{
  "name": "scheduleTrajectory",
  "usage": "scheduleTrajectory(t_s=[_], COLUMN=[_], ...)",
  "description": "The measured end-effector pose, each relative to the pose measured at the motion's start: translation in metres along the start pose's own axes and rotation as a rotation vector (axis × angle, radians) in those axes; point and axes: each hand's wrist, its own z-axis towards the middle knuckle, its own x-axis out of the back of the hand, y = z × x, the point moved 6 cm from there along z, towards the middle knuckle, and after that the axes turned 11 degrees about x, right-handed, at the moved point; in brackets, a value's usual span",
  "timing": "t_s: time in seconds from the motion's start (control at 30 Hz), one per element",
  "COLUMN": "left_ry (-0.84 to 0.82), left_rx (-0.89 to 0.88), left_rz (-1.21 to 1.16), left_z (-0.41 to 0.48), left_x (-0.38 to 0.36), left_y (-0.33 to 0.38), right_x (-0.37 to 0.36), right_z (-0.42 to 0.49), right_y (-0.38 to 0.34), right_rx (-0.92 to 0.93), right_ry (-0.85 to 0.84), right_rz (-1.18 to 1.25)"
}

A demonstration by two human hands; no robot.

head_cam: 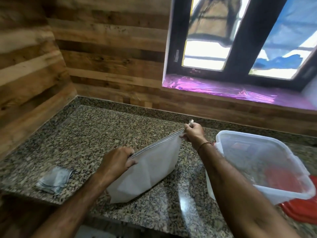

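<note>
My left hand (118, 160) gripped the near end of the white pouch (151, 170), fingers curled over its top edge. My right hand (193, 134) pinched the zip pull (191, 121) at the far end, just right of centre frame. The pouch stood tilted on the granite counter (96, 127), its zip (157, 143) apparently shut along its length, so I judged the zipping was at its end stop. Next called for letting go of the pull and keeping the pouch steady. A clear plastic tub (267, 189) sat at right and a folded bundle (54, 181) at lower left.
</note>
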Motion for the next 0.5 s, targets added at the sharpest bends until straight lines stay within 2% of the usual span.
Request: scheduleTrajectory(t_s=[0.1, 0.23, 0.33, 0.5], left_ry=[-0.049, -0.132, -0.026, 0.165], left_rx=[0.132, 0.370, 0.589, 0.837], left_rz=[-0.119, -0.449, -0.676, -0.997], left_z=[-0.016, -0.047, -0.075, -0.104], left_x=[0.003, -0.003, -0.012, -0.039], left_y=[-0.030, -0.073, -0.093, -0.094], right_x=[-0.004, -0.007, -0.012, -0.017], right_z=[-0.002, 0.000, -0.001, -0.003], right_y=[0.013, 0.021, 0.023, 0.023], right_rx=[-0.094, -0.151, -0.167, -0.157], right_ry=[-0.095, -0.259, -0.309, -0.410], right_rz=[0.228, 0.408, 0.386, 0.227])
